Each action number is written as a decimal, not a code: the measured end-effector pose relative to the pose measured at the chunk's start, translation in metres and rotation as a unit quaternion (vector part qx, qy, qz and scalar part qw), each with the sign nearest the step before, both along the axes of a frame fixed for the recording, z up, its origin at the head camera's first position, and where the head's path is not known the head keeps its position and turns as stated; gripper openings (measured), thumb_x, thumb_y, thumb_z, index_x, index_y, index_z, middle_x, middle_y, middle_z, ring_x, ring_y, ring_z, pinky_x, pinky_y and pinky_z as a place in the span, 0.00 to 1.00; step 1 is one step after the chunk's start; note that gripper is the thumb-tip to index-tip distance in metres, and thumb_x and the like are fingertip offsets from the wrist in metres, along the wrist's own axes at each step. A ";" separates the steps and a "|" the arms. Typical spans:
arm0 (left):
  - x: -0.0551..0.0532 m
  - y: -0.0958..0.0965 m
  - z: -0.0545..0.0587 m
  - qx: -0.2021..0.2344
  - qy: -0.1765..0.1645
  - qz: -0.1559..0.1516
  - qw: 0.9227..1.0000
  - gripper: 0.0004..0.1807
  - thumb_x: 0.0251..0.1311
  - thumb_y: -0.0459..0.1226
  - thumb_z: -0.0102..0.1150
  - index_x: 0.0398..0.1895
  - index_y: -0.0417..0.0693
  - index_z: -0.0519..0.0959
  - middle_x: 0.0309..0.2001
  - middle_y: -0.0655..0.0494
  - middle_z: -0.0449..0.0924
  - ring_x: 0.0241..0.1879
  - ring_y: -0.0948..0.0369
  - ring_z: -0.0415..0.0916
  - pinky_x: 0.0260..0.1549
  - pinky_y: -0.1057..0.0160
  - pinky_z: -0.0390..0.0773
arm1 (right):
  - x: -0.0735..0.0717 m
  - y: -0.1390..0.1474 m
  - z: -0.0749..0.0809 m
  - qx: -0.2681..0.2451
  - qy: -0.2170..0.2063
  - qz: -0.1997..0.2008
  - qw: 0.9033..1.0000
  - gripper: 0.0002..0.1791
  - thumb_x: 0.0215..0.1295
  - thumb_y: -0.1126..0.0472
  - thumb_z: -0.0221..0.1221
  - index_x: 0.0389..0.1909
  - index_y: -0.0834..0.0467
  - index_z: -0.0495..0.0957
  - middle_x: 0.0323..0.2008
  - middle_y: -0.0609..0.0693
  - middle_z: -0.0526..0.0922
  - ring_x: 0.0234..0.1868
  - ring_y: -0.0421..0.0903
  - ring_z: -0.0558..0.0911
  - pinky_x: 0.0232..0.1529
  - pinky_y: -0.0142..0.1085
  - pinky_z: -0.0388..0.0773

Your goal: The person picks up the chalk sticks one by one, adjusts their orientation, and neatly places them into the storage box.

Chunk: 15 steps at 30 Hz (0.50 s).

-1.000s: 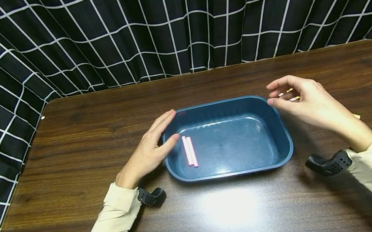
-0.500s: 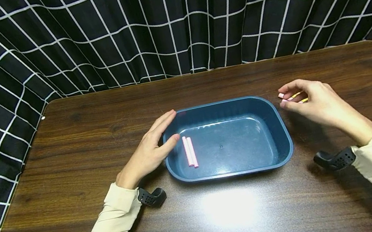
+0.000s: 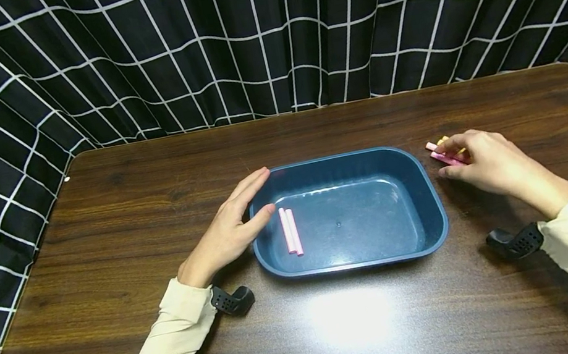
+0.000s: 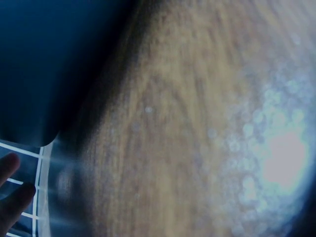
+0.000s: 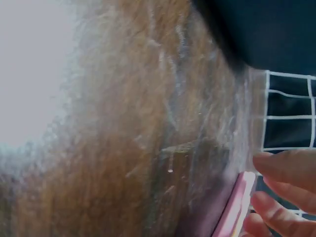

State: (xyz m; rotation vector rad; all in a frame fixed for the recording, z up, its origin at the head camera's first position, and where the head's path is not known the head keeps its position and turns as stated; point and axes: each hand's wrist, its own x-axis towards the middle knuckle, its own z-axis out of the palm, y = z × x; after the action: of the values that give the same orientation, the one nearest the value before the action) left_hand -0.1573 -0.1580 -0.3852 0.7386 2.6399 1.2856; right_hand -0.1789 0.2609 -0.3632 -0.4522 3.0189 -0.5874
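Note:
A blue plastic tray [image 3: 355,266] stands on the table, with two pale pink chalk sticks [image 3: 290,232] lying side by side near its left end. My left hand [image 3: 228,230] rests at the tray's left rim, its fingers extended and the thumb reaching over the edge. Right of the tray, my right hand [image 3: 490,161] reaches down over a small group of chalk. Its thumb and index finger stand apart on either side of a pink chalk stick [image 3: 446,158]. Another pink end and yellow chalk [image 3: 442,140] show beside the index finger; the hand hides the rest.
The brown wooden table [image 3: 151,193] spreads around the tray. A black curtain [image 3: 271,35] with a white grid hangs behind and to the left. Black straps [image 3: 517,242] sit at both wrists. Glare lies on the table in front of the tray.
My right hand has moved from the tray's right corner rightward and down to the chalk group, uncovering more of the pink and yellow pieces. The left hand and tray stay put.

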 end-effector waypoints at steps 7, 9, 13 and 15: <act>0.000 0.000 -0.001 0.002 0.001 0.000 1.000 0.33 0.71 0.44 0.53 0.77 0.51 0.58 0.78 0.54 0.54 0.78 0.58 0.51 0.76 0.49 0.54 | -0.002 0.004 -0.005 0.013 -0.006 -0.002 1.000 0.22 0.59 0.61 0.66 0.49 0.73 0.78 0.32 0.64 0.80 0.34 0.55 0.77 0.29 0.41 0.67; 0.000 0.000 -0.001 0.002 0.002 0.000 1.000 0.33 0.71 0.44 0.53 0.77 0.51 0.58 0.78 0.54 0.54 0.78 0.58 0.51 0.76 0.49 0.54 | -0.002 0.004 -0.006 0.011 -0.010 0.000 1.000 0.20 0.60 0.61 0.66 0.48 0.72 0.79 0.29 0.61 0.78 0.32 0.52 0.75 0.28 0.39 0.66; 0.000 0.001 -0.001 0.002 0.005 -0.001 1.000 0.33 0.71 0.44 0.53 0.77 0.51 0.59 0.78 0.53 0.55 0.78 0.58 0.51 0.76 0.49 0.53 | -0.003 0.004 -0.008 0.006 -0.017 0.010 1.000 0.16 0.61 0.62 0.65 0.44 0.69 0.81 0.25 0.54 0.78 0.28 0.46 0.73 0.27 0.37 0.64; 0.000 0.000 -0.001 0.001 0.005 0.000 1.000 0.33 0.71 0.44 0.53 0.77 0.51 0.59 0.78 0.53 0.55 0.78 0.59 0.52 0.76 0.50 0.53 | -0.003 0.004 -0.008 0.003 -0.020 0.015 1.000 0.14 0.60 0.63 0.65 0.43 0.68 0.82 0.25 0.52 0.79 0.28 0.43 0.72 0.27 0.37 0.64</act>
State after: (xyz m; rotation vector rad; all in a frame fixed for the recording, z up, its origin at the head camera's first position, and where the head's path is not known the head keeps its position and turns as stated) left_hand -0.1578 -0.1576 -0.3859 0.7460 2.6472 1.2874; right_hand -0.1820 0.2647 -0.3714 -0.4791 2.9688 -0.5773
